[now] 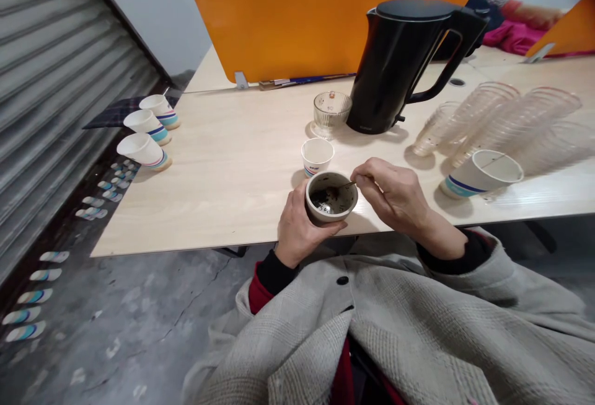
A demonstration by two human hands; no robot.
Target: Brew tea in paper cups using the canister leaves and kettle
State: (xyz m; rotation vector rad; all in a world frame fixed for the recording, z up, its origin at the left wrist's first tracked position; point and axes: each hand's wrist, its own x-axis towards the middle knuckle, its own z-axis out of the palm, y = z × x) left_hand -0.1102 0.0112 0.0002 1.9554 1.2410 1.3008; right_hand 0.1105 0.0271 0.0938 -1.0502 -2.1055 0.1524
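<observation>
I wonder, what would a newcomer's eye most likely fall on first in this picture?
Probably the bright orange divider across the back of the table, with the tall black kettle standing before it, right of the picture's centre. Next might come the cup of dark contents at the table's near edge: the left grip holds it, and the right grip pinches a thin stick reaching inside.

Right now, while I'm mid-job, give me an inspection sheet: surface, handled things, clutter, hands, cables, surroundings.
Surface: pale table, wood-grained.
Handled things: round cup with dark contents; thin utensil dipping in.
Clutter: black kettle, ribbed glass, small paper cup just beyond; three paper cups at left edge; clear cup stacks and striped paper cup at right.
Hands: left hand grips the round cup; right hand pinches the utensil.
Cables: nothing seen.
Surroundings: orange divider, roller shutter, floor cups; another person's hand beyond the table.
</observation>
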